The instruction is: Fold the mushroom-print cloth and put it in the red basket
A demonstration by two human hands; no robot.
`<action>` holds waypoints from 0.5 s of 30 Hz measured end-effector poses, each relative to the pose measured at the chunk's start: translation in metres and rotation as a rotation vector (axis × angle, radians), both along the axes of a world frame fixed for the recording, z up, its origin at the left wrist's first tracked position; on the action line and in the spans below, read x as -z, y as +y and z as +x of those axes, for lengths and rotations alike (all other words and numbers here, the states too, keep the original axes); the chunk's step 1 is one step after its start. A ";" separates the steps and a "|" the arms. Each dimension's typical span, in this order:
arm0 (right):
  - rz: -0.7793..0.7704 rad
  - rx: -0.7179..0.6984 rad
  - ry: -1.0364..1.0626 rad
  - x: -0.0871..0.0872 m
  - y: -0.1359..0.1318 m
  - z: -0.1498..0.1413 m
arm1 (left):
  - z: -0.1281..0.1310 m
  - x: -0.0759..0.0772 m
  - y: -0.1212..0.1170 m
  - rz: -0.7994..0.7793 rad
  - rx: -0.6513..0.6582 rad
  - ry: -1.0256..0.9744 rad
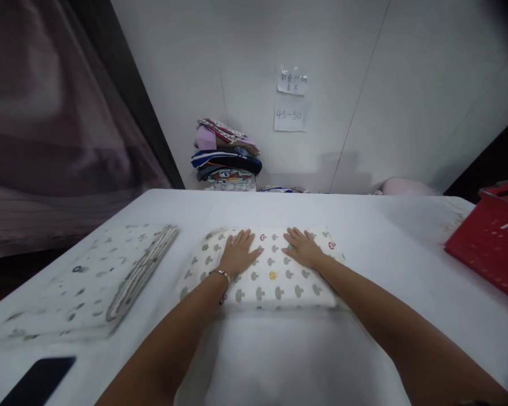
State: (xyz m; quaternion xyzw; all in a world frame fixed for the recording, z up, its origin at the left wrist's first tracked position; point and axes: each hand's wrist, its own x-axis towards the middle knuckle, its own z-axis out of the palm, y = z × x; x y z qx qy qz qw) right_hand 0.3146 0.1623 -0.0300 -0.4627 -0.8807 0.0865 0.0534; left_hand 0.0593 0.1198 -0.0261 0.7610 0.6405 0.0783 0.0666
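1. Red basket (491,237) at the right side of the counter (406,265); its contents cannot be made out
2. Mushroom-print cloth (275,276), folded, lies on the counter in front of the person, the forearms crossing over parts of it
3. Left hand (237,256) and right hand (305,249) rest flat on it, fingers spread wide, gripping nothing
4. Folded patterned cloth (76,282) to the left, near a dark flat object (40,380)
5. Cloth stack (226,155) beyond the far edge, below 2 paper sheets (291,98) on the wall (330,51)
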 end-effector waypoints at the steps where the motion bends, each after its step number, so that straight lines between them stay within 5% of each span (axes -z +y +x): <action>1: -0.021 -0.005 0.000 -0.003 0.000 -0.001 | 0.001 -0.003 0.001 -0.027 0.005 -0.013; 6: -0.045 0.079 0.033 -0.020 -0.014 0.021 | -0.017 -0.025 -0.011 -0.080 -0.058 -0.099; 10: -0.043 0.398 0.174 -0.019 -0.039 0.080 | -0.063 -0.033 -0.051 0.103 -0.396 -0.079; 15: -0.300 0.748 0.446 -0.013 -0.073 0.132 | -0.104 -0.034 -0.078 -0.085 -0.711 -0.204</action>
